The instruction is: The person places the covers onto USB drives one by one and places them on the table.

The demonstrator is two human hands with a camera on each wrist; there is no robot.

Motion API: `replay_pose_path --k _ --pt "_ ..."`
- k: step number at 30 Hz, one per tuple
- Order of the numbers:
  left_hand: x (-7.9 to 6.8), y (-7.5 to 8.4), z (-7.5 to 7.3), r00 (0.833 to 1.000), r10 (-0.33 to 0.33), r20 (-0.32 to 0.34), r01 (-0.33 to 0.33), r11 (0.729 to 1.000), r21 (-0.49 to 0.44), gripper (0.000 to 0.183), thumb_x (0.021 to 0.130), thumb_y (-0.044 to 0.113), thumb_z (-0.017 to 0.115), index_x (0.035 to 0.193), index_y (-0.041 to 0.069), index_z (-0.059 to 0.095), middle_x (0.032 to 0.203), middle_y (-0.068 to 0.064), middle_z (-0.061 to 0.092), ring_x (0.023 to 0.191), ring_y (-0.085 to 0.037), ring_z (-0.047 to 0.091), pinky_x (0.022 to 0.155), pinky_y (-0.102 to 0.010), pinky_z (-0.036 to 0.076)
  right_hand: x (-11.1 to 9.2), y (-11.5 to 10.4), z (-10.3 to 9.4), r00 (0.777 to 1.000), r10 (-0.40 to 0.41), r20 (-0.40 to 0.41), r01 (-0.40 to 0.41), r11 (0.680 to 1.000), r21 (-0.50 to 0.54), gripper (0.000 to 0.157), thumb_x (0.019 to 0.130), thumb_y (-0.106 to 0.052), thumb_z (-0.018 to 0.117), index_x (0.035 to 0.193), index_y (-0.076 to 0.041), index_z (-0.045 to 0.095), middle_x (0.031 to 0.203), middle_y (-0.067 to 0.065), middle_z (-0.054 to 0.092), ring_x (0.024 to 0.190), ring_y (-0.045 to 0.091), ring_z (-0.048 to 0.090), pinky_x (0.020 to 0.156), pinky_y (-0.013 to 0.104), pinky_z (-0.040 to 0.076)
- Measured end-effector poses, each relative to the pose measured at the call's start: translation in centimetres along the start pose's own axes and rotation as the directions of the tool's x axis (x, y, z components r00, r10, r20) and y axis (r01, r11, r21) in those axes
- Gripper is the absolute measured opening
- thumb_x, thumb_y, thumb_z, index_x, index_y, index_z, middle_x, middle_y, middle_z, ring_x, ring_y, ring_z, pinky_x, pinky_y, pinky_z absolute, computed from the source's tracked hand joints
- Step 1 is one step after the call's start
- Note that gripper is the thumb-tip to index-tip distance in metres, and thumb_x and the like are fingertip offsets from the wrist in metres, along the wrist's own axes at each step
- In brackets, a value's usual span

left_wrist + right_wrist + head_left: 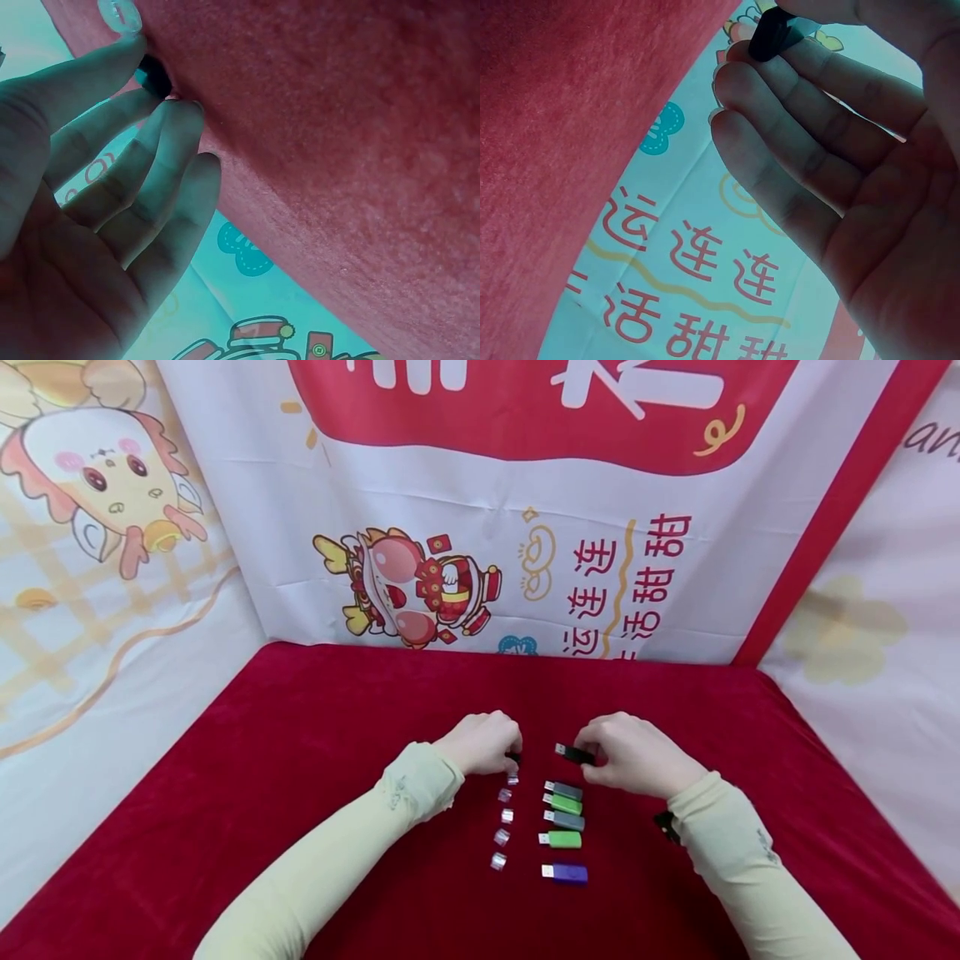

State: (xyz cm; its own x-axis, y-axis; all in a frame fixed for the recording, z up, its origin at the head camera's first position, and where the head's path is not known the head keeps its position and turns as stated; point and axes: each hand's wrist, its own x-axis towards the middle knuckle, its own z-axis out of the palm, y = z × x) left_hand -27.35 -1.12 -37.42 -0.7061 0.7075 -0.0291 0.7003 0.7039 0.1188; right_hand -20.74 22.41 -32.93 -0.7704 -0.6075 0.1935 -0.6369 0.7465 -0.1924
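In the head view my right hand (637, 756) pinches a black USB stick (573, 753), its metal plug pointing left. The stick's dark end (769, 36) shows between thumb and fingers in the right wrist view. Across from it, my left hand (483, 743) holds a small black cap (154, 77) between thumb and fingertips, low over the cloth. A clear cap (120, 13) lies just beyond the left thumb. Below the right hand lie a grey USB stick (563, 790), a green one (562, 803) and a purple one (566, 873), among others in a column.
Several clear caps form a column left of the sticks, the nearest (498, 861) level with the purple stick. Red cloth (360, 893) covers the table. Printed fabric (450, 485) hangs behind and at both sides. A dark object (666, 827) shows beside the right cuff.
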Motion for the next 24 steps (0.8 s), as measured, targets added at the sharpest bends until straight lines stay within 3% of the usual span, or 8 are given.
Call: replay_pose_path --k 9,16,24 --pt "0.08 0.22 0.07 1.0 -0.005 -0.003 0.005 1.0 0.001 0.019 0.087 0.029 0.077 0.103 0.017 0.078 0.095 0.005 0.068 0.086 -0.009 0.061 0.073 -0.03 0.052 0.11 0.04 -0.06 1.0 0.002 -0.001 -0.002 1.0 -0.006 0.015 0.076 -0.015 0.082 0.089 -0.013 0.074 0.078 -0.008 0.061 0.065 0.008 0.05 0.06 0.028 0.047" --pt "-0.04 0.11 0.28 1.0 0.022 -0.004 -0.022 0.999 0.027 0.012 0.091 0.027 0.072 0.095 0.016 0.073 0.091 0.003 0.062 0.085 -0.01 0.058 0.072 -0.027 0.05 0.11 0.37 0.15 1.0 -0.011 -0.018 0.011 1.0 -0.001 0.015 0.076 -0.014 0.082 0.088 -0.013 0.073 0.077 -0.008 0.06 0.065 0.008 0.05 0.06 0.028 0.047" --pt "-0.26 -0.41 -0.16 0.998 0.048 -0.041 -0.052 0.993 -0.105 0.011 0.093 0.022 0.07 0.092 0.011 0.069 0.077 0.005 0.061 0.07 -0.006 0.057 0.066 -0.02 0.048 -0.07 0.61 0.1 0.999 -0.014 -0.05 0.013 1.0 -0.015 0.014 0.076 -0.014 0.081 0.088 -0.012 0.074 0.079 -0.006 0.06 0.064 0.007 0.049 0.059 0.027 0.046"
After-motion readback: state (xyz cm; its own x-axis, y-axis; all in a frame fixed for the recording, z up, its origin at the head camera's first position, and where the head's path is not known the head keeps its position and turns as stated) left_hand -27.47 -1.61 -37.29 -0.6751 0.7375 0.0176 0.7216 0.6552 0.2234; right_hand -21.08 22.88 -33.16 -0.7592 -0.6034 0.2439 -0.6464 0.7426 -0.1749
